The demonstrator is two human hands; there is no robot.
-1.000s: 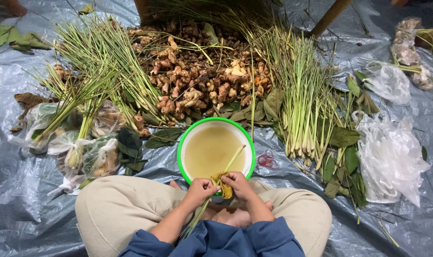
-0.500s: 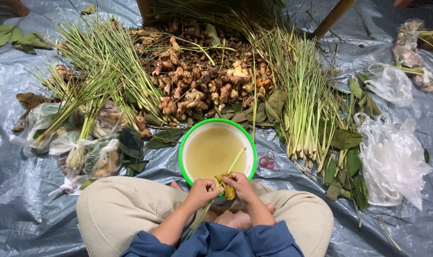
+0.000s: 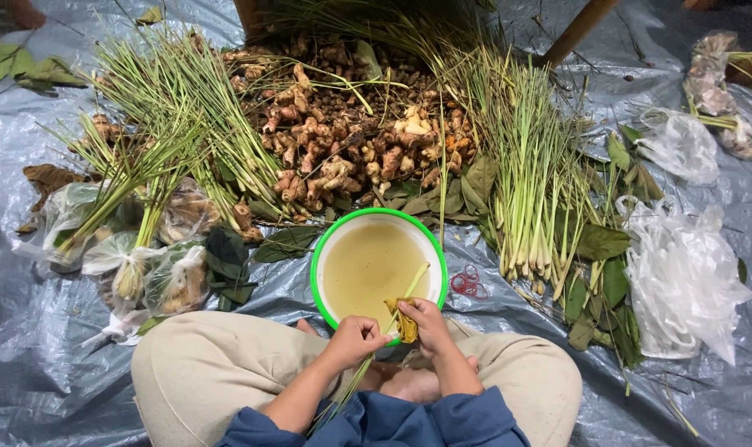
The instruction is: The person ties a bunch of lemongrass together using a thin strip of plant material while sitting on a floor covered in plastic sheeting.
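I count one green-rimmed bowl (image 3: 379,269) at six o'clock, two lemongrass heaps (image 3: 173,116) at ten and two, one root pile (image 3: 351,136) at twelve, two hands.

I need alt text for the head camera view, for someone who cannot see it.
A seated person's left hand and right hand hold a lemongrass stalk and yellow scrubber over a green-rimmed basin of cloudy water. Beyond lie a root pile and lemongrass bundles on a grey tarp.

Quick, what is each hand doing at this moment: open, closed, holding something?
Left hand: closed on a lemongrass stalk.
Right hand: closed on a yellow scrub pad against the stalk, over the green-rimmed basin.
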